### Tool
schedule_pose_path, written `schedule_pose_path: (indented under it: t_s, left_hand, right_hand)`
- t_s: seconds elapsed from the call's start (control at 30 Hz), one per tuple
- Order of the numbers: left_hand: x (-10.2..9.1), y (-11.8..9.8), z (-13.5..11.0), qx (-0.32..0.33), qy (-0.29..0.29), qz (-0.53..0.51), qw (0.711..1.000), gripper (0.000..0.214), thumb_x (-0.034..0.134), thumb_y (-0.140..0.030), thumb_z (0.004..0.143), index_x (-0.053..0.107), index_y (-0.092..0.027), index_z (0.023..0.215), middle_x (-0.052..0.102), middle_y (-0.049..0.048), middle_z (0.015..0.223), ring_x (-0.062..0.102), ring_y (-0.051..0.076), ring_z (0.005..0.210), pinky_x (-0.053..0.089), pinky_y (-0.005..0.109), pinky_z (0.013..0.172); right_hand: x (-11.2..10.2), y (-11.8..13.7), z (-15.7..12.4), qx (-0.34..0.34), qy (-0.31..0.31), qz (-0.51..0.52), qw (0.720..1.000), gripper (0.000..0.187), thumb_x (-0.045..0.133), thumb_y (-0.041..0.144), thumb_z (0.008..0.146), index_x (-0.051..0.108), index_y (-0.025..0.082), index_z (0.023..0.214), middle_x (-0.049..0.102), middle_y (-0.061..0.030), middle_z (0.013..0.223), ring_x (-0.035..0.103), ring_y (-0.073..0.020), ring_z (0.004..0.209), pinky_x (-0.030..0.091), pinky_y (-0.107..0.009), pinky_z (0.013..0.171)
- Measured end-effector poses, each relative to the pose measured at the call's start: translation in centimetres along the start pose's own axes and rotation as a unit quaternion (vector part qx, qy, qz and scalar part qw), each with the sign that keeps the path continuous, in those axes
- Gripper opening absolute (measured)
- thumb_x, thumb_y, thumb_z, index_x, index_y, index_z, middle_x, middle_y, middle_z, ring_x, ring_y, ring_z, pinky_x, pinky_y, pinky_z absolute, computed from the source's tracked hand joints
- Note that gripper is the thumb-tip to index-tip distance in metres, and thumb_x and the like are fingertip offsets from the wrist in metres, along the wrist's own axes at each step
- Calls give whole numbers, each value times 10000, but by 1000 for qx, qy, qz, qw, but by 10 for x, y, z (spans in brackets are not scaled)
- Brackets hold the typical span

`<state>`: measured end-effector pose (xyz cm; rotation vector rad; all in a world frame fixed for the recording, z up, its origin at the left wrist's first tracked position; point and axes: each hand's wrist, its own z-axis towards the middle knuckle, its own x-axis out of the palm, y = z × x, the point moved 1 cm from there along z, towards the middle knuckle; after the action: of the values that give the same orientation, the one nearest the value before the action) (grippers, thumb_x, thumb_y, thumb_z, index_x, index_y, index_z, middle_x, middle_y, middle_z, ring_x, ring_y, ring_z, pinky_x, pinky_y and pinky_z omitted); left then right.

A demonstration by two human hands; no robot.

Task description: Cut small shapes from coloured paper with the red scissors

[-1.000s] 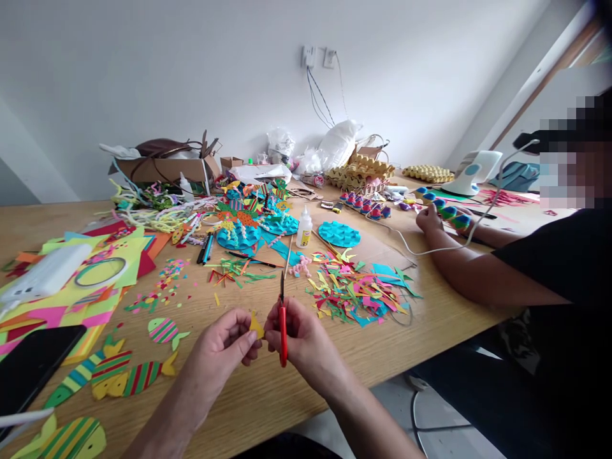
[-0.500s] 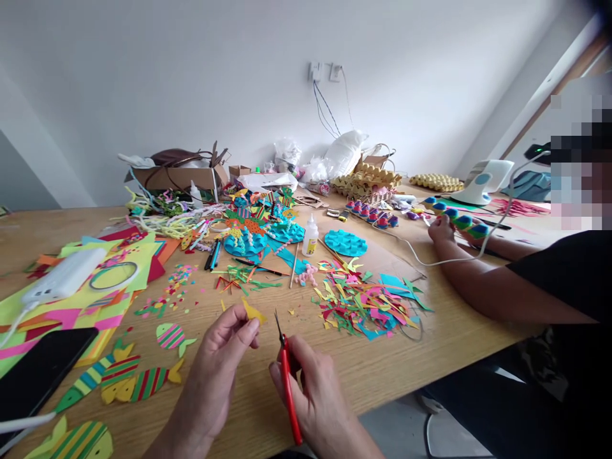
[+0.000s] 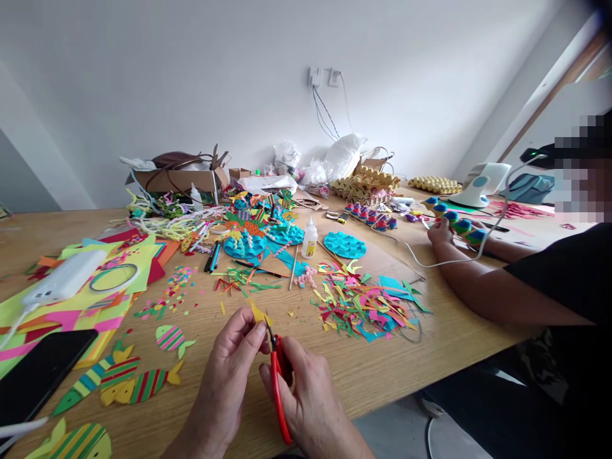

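Between thumb and fingers, my left hand [image 3: 234, 357] pinches a small piece of yellow paper [image 3: 259, 312]. My right hand [image 3: 306, 382] is closed round the red handles of a pair of scissors [image 3: 278, 395]. The dark blade tips touch or overlap the lower right edge of the yellow paper; I cannot tell whether they are cutting. Left of my hands lie striped paper fish, among them a pink and green one [image 3: 169, 338] and a red and green one [image 3: 149, 384]. Colourful paper scraps [image 3: 363, 299] are heaped beyond my right hand.
A glue bottle [image 3: 310, 239] stands upright mid-table beside blue egg-carton pieces [image 3: 345, 244]. At left are coloured paper sheets [image 3: 138, 268], a white power bank [image 3: 67, 274] and a black phone [image 3: 43, 376]. To the right, a co-worker's hand [image 3: 440, 233] holds a painted egg-carton strip [image 3: 461, 226].
My right hand has moved left and brought the scissors from beside the yellow paper up against it. My left hand has shifted slightly right, still pinching the paper.
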<state>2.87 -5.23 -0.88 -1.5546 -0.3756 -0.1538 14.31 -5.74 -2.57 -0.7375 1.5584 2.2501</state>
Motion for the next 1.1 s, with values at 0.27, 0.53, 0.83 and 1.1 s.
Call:
schedule_pose_path:
  t_s: [0.27,0.53,0.83,1.1]
  left_hand:
    - [-3,0,-2,9,20,36,999,87,619,-275,767,604,-200,724,560,-35,640,499,134,643,419,223,628]
    - [-8,-2,1,23,17,80,996,110,601,-279,769,606,-196,696,536,-29,627,480,143,641,406,225,618]
    - [-11,-4,1,28,21,118,992,150,572,-291,797,569,-204,674,505,-39,624,465,141,647,394,223,623]
    - [-12,-5,0,30,10,108,994,150,571,-299,797,560,-205,680,512,-38,619,474,143,646,400,230,627]
  right_hand:
    - [-1,-1,-1,34,28,28,999,226,465,342,801,409,198,637,424,35,536,344,-98,468,245,-209,476]
    - [-3,1,-1,43,23,53,997,253,477,314,754,337,208,572,350,54,493,305,-86,442,217,-199,445]
    - [-4,-3,-2,35,42,42,998,291,458,340,788,324,207,567,336,55,490,288,-80,438,211,-196,438]
    - [-4,-6,-2,35,50,27,998,301,447,355,794,322,204,566,339,50,493,298,-82,445,204,-206,451]
